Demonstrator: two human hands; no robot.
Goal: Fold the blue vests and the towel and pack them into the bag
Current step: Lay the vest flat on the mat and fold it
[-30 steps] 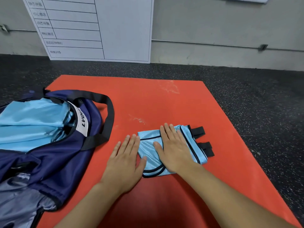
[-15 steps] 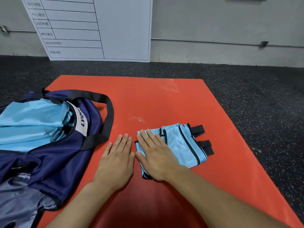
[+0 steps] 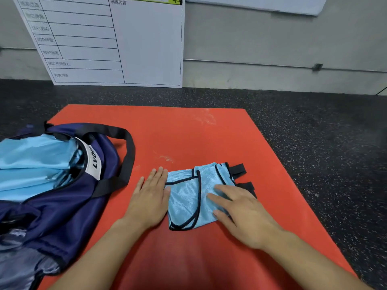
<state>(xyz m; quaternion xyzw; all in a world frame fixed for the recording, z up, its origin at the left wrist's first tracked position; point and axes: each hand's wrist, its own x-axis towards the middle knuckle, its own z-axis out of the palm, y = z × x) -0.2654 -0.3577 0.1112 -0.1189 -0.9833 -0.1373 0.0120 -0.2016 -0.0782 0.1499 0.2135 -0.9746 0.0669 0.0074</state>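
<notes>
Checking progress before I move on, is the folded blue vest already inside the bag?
No, the folded blue vest lies on the orange mat, beside the bag.

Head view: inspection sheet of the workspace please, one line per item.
Surface: red mat on dark speckled floor, scuffed with white marks.
Job's things: folded blue vest with black trim flat on the mat; navy bag lying open at left, light blue fabric inside. Towel: cannot tell.
Clutter: nothing seen.
Grippers: left hand flat on the mat, touching the vest's left edge; right hand flat on the vest's right side.
Cables: nothing seen.
Surroundings: whiteboard with a printed table leaning on a grey wall.
</notes>
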